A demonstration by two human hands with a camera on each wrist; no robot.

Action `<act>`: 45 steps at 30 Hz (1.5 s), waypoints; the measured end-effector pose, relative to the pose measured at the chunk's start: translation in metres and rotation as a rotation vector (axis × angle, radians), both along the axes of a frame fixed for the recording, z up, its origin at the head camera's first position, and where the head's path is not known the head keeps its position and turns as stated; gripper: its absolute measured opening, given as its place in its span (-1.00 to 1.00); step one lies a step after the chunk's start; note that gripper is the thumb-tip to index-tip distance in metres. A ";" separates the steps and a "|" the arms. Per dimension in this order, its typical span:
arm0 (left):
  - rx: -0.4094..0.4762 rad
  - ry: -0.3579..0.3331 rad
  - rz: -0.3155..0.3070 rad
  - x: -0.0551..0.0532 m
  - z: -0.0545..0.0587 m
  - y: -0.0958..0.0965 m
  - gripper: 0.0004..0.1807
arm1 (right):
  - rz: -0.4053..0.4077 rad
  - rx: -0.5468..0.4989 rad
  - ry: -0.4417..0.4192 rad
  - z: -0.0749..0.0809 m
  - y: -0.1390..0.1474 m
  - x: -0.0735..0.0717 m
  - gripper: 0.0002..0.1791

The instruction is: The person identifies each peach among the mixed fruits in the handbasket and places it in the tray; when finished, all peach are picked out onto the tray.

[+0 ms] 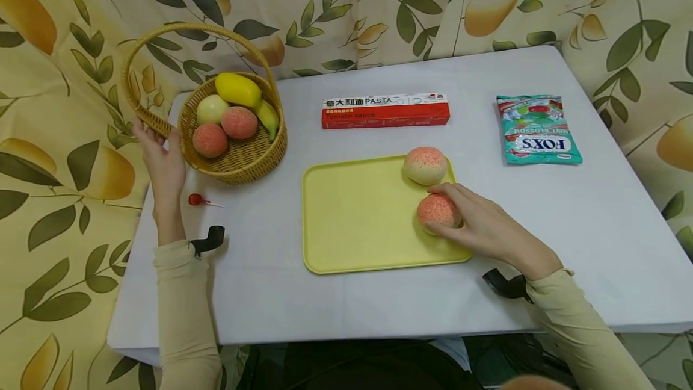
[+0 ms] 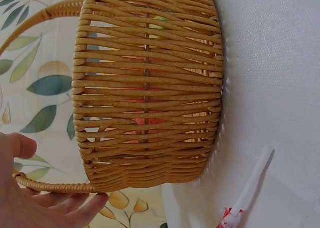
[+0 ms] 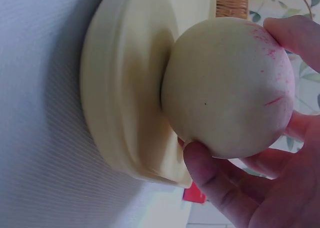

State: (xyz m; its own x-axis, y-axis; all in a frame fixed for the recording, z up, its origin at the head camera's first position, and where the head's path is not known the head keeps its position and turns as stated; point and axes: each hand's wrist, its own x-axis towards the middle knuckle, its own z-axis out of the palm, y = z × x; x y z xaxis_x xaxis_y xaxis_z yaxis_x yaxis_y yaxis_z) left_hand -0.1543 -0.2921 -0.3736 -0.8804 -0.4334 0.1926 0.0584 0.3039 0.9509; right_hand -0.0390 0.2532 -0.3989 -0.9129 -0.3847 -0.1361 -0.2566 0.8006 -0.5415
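My left hand [image 1: 165, 167] holds the side of the handle [image 1: 142, 110] of a wicker basket [image 1: 238, 170] at the table's left. In the left wrist view, that handle passes between thumb and fingers, beside the woven wall [image 2: 150, 95]. Inside the basket are two peaches [image 1: 240, 123], a pale round fruit [image 1: 212, 109] and yellow bananas [image 1: 238, 89]. My right hand [image 1: 487, 227] grips a pink-speckled peach [image 1: 437, 210] over the right end of a yellow tray [image 1: 357, 221]. The right wrist view shows its pale side [image 3: 225, 92] between the digits. Another peach [image 1: 425, 166] sits just behind it.
A red pasta box [image 1: 385, 114] lies behind the tray, and a green candy bag [image 1: 539, 131] lies at the right. A red lollipop [image 1: 197, 199] is near the left wrist, in front of the basket. A patterned cloth [image 1: 325, 11] hangs behind the white table.
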 end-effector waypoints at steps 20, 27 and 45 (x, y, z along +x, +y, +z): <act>-0.015 -0.028 0.000 0.000 0.001 0.000 -0.21 | 0.029 0.057 -0.005 0.009 -0.005 0.004 -0.24; -0.013 -0.025 0.000 0.001 0.001 0.000 -0.23 | 0.014 0.049 0.022 0.007 -0.003 0.003 -0.28; -0.001 -0.016 -0.008 0.002 -0.002 -0.001 -0.22 | 0.109 0.037 0.280 0.027 -0.023 -0.014 -0.44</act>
